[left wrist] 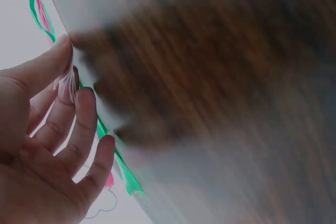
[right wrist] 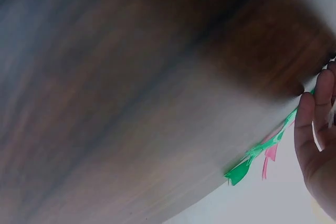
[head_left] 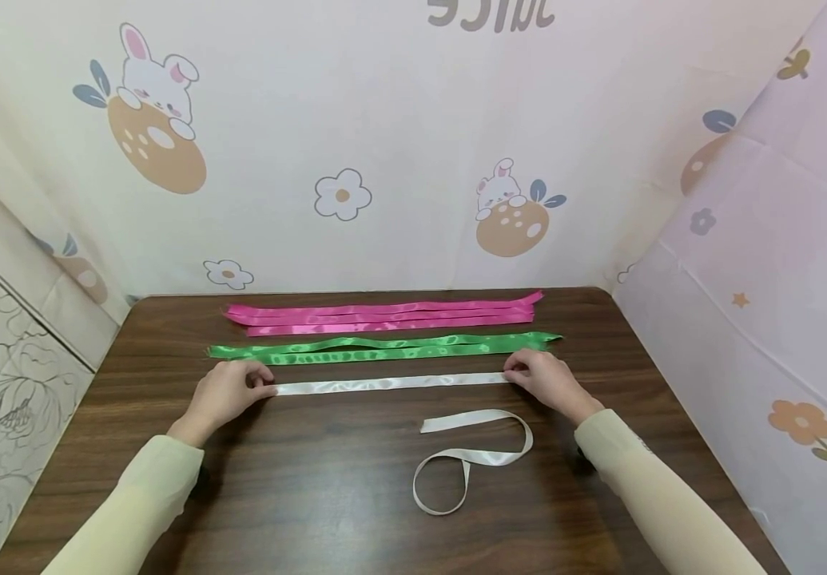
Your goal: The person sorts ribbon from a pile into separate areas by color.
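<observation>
A white satin ribbon (head_left: 391, 384) runs straight across the dark wooden table between both hands. My left hand (head_left: 229, 393) pinches its left end between thumb and index finger. In the left wrist view, frayed white threads (left wrist: 68, 85) stick out past the pinch, and the other fingers are loosely bent. At the right end, my right hand (head_left: 544, 378) pinches the ribbon with thumb and fingertips; the right wrist view shows only part of that hand. Just beyond the white ribbon lie green ribbons (head_left: 384, 351), close to the fingers of both hands.
Several pink ribbons (head_left: 384, 318) lie side by side near the back edge of the table (head_left: 298, 495). A second white ribbon (head_left: 488, 458) lies curled in a loop on the near side, right of centre. Behind the table hangs a printed curtain (head_left: 413, 239).
</observation>
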The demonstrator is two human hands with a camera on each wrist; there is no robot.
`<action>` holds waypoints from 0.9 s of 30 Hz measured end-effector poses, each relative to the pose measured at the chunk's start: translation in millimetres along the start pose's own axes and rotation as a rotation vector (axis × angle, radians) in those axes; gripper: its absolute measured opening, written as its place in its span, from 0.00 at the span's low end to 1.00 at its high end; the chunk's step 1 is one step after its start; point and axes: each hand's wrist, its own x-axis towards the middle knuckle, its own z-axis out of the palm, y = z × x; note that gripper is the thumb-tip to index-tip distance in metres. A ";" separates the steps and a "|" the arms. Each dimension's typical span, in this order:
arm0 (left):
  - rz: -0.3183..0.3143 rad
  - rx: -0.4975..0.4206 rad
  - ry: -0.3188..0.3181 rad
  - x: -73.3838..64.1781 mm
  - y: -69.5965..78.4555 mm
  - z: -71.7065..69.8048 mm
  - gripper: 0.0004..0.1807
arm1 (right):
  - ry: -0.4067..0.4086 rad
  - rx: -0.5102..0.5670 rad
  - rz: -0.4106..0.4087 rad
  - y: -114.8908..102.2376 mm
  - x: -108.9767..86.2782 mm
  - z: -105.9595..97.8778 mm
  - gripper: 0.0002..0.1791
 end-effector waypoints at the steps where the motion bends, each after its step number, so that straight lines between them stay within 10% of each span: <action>1: -0.002 0.002 -0.002 -0.4 -0.1 -0.4 0.08 | -0.002 -0.001 0.005 0.6 -0.8 -0.8 0.03; 16: -0.024 0.017 0.026 -6.3 -7.0 -13.9 0.09 | 0.012 -0.035 0.068 14.3 -7.7 -13.0 0.05; 27: 0.060 0.029 0.069 -6.5 16.0 -18.1 0.07 | 0.052 -0.057 0.080 13.7 -14.9 -24.8 0.07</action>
